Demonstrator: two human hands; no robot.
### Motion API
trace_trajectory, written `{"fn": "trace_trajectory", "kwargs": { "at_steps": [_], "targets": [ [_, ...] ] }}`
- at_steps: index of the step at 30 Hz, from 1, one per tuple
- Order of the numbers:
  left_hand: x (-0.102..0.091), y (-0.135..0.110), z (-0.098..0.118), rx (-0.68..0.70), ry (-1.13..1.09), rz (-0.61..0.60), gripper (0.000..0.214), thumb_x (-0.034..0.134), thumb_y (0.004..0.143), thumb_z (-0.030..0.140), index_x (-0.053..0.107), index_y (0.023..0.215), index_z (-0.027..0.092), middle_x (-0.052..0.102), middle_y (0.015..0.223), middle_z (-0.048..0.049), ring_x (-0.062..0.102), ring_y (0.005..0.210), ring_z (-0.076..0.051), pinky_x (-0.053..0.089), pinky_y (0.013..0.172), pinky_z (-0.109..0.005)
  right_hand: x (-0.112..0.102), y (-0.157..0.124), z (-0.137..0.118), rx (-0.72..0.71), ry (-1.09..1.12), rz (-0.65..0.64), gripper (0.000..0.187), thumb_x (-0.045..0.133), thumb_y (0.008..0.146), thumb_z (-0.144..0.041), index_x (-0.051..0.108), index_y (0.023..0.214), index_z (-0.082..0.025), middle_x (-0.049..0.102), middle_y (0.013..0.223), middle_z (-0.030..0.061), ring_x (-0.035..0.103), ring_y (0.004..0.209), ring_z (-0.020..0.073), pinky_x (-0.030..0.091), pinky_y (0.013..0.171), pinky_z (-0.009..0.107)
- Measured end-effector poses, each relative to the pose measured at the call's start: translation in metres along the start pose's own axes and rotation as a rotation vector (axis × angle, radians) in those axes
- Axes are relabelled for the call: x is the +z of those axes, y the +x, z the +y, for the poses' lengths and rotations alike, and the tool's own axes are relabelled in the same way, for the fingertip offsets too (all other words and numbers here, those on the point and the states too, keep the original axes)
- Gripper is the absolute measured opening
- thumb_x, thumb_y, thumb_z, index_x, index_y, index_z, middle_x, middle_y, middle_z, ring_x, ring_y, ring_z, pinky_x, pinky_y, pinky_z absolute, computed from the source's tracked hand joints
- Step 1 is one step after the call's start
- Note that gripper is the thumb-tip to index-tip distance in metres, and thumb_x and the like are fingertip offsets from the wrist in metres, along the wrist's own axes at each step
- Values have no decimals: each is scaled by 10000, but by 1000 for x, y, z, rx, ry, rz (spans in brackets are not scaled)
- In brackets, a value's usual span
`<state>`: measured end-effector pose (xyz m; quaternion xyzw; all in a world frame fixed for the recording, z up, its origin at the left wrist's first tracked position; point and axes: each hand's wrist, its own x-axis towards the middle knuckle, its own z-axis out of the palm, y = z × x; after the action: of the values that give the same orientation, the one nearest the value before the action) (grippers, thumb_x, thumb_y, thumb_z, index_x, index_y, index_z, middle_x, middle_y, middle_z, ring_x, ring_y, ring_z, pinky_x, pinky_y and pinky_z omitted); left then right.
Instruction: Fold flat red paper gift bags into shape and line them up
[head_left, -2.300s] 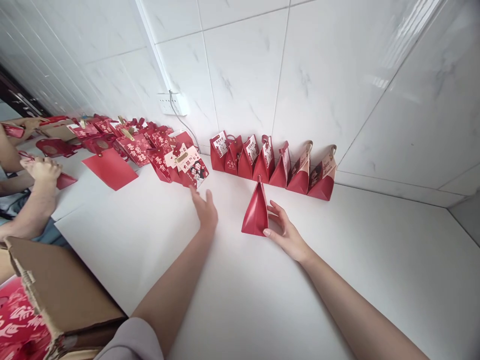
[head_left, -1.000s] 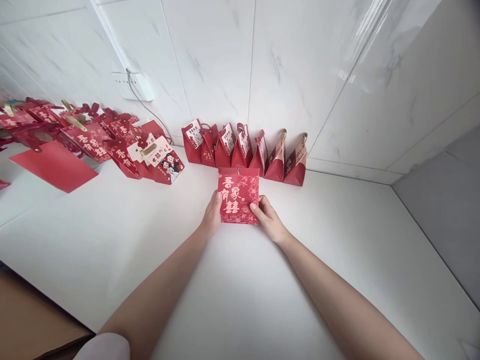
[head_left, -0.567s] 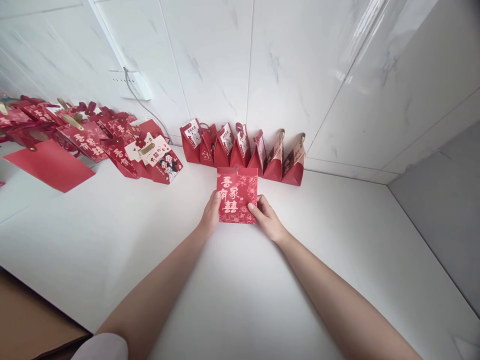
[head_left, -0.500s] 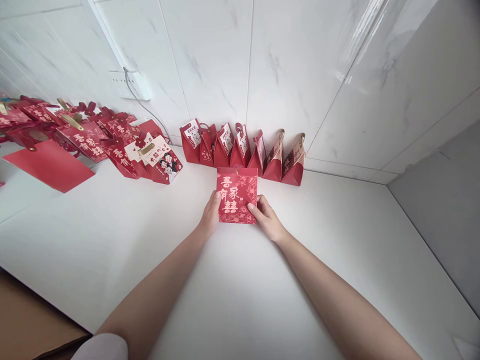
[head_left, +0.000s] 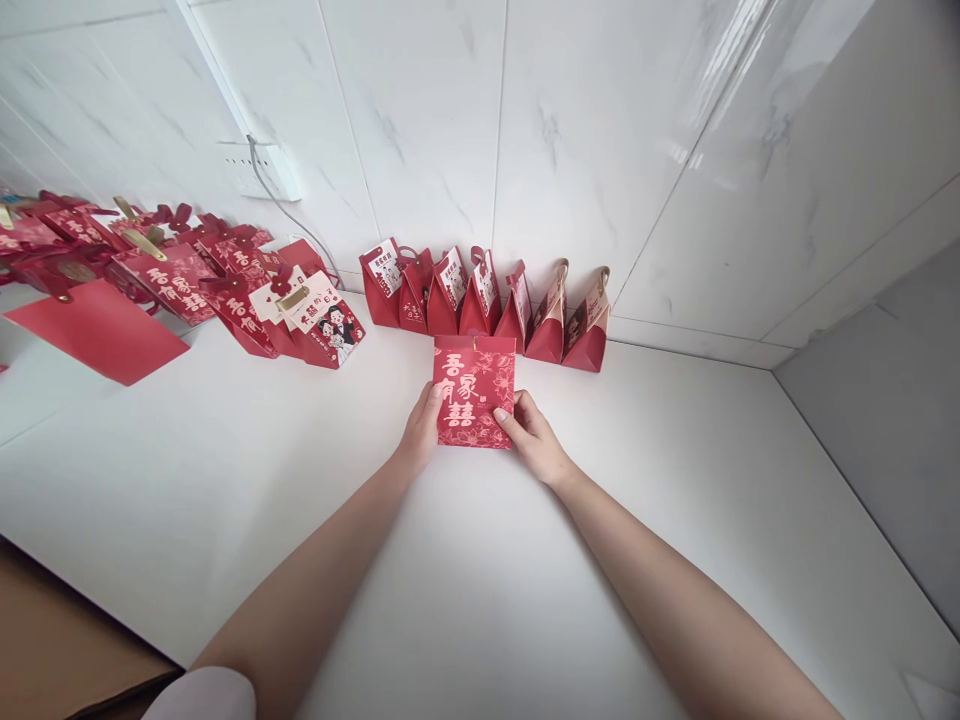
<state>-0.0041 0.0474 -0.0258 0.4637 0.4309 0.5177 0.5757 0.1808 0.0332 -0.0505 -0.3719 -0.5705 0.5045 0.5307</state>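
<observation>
Between my two hands is a red paper gift box (head_left: 474, 390) with pale Chinese characters and a flower pattern facing me. My left hand (head_left: 424, 425) grips its left edge, thumb in front. On the right edge, my right hand (head_left: 534, 435) pinches it, its thumb on the printed face and the other fingers behind, partly hidden. Just beyond it, several finished-looking red gift boxes (head_left: 480, 290) with ribbon handles stand in a row by the wall.
A heap of red gift boxes (head_left: 169, 280) lies along the wall on the left of the white table (head_left: 480, 580). A socket strip (head_left: 259, 170) with a grey cable is on the tiled wall. A brown cardboard box (head_left: 67, 640) sits at lower left.
</observation>
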Motion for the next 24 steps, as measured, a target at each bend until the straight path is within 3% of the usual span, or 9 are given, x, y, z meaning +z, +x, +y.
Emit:
{"fn": "trace_trajectory", "kwargs": {
  "at_steps": [18,21,24],
  "targets": [
    [3,0,4,24,36,2,509,511,897,601,588,1212,210,669,1167,-93,643,1055,-269,515,909,-401,0,-1,-3,-2,-41,14,297,586,911,-536,484,951,-260,645,1011,26,618,938,220,508,856,369],
    [3,-2,3,126,19,-10,438,605,866,530,581,1178,224,670,1162,-80,649,1015,-254,528,847,-363,1,-5,-9,-42,-96,66,310,601,912,-503,476,1070,-268,634,1155,59,620,1047,244,522,889,400],
    [2,-5,3,304,41,-10,355,665,840,456,592,1099,224,681,1084,-59,650,950,-225,521,816,-328,4,-11,-17,-183,-220,189,413,611,919,-435,420,1253,-285,560,1307,93,587,1135,264,513,940,439]
  ]
}}
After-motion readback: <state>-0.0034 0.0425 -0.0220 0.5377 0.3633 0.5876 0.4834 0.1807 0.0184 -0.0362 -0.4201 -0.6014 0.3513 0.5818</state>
